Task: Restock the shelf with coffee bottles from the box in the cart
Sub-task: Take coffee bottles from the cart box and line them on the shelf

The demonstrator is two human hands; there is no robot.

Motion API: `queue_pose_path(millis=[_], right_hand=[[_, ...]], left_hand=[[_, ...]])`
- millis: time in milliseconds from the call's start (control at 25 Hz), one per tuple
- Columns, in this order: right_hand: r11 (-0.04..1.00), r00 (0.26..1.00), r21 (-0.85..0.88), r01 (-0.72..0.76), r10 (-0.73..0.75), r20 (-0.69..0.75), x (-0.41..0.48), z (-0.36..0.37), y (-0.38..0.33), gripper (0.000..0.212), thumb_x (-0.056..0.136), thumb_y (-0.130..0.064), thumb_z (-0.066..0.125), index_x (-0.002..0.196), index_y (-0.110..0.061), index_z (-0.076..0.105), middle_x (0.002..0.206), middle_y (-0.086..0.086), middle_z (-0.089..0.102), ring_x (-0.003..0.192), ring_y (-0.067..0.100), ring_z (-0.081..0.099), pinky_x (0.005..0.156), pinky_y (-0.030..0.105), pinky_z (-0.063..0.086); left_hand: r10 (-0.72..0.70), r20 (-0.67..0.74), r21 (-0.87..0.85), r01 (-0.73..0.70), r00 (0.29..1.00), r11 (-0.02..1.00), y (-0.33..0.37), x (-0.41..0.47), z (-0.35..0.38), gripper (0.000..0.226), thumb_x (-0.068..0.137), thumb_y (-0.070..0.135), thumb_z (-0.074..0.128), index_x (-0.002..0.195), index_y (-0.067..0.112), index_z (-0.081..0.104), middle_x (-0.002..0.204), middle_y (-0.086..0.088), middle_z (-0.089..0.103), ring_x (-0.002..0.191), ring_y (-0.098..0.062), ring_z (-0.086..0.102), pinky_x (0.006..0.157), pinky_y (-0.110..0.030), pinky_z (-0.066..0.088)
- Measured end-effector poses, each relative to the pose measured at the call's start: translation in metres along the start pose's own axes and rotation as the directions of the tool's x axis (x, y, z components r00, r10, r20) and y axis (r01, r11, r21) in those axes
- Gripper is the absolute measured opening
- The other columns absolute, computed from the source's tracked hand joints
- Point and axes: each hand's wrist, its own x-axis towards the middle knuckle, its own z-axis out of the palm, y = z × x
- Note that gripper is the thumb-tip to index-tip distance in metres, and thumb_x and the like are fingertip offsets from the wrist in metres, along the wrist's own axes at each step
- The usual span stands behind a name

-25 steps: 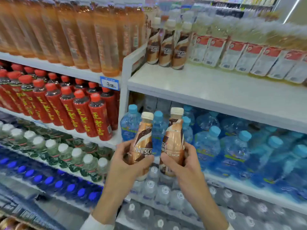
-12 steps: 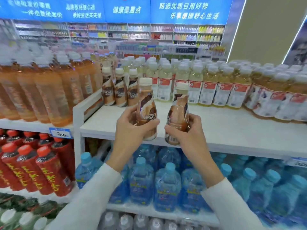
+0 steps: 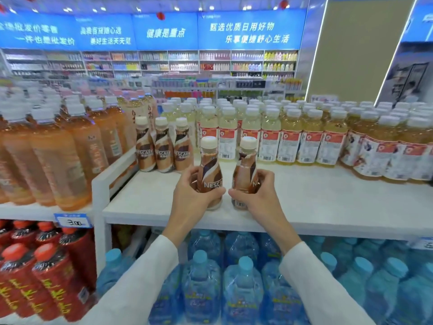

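Straight ahead runs a long white shop shelf (image 3: 316, 202), its front part bare. Along its back stands a dense row of pale yellow drink bottles with red-and-white labels (image 3: 269, 137). On the neighbouring shelf to the left stand tall orange tea bottles with white caps (image 3: 58, 160). Clear water bottles with blue caps (image 3: 201, 285) fill the tier beneath the white shelf, and red bottles with red caps (image 3: 46, 277) fill the tier under the orange ones.

At the white shelf's back left corner, three brown coffee bottles with cream caps (image 3: 164, 148) stand side by side. In front of them the left hand (image 3: 189, 195), white-sleeved, curls round the lower body of a brown cream-capped coffee bottle (image 3: 209, 170). The right hand (image 3: 260, 195) grips a second coffee bottle (image 3: 244, 170) likewise. Both are upright, just beside each other but apart, bases low over the shelf near its front edge; whether they rest on it is unclear. A small blue price tag (image 3: 73, 221) sits on the left shelf's edge.
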Motion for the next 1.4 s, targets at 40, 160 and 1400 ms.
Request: queue_pose_path(millis=[40,160,1400], right_hand=[[1.000,1.000,-0.007,-0.004,0.004,0.007,0.000,0.000,0.001,0.073,0.074,-0.026,0.090,0.121,-0.029,0.034,0.116,-0.011,0.055,0.093,-0.014,0.060,0.071,0.002,0.047],[0.994,1.000,-0.110,0.009,-0.008,0.006,-0.006,0.001,-0.002,0.083,0.069,-0.041,0.091,0.124,-0.034,0.030,0.117,-0.018,0.049,0.104,-0.002,0.057,0.074,0.006,0.049],[0.975,0.997,-0.222,-0.004,-0.013,-0.075,0.013,0.021,-0.007,0.041,0.082,-0.029,0.081,0.120,-0.023,0.066,0.108,-0.011,0.071,0.098,0.009,0.066,0.087,0.027,0.052]], left_hand=[[0.002,0.011,0.003,-0.002,1.000,1.000,-0.001,0.000,-0.001,0.066,0.063,0.034,0.095,0.116,0.041,0.056,0.109,0.019,0.071,0.097,0.004,0.069,0.082,-0.016,0.056],[-0.011,0.067,0.033,0.009,0.998,0.999,-0.002,-0.002,-0.004,0.065,0.063,0.036,0.095,0.112,0.049,0.054,0.106,0.029,0.069,0.098,0.009,0.066,0.076,-0.006,0.051],[-0.085,-0.053,0.269,0.096,0.995,0.958,-0.002,0.022,0.008,0.048,0.072,0.030,0.090,0.105,0.031,0.055,0.095,0.021,0.062,0.093,-0.006,0.063,0.075,-0.013,0.043]])
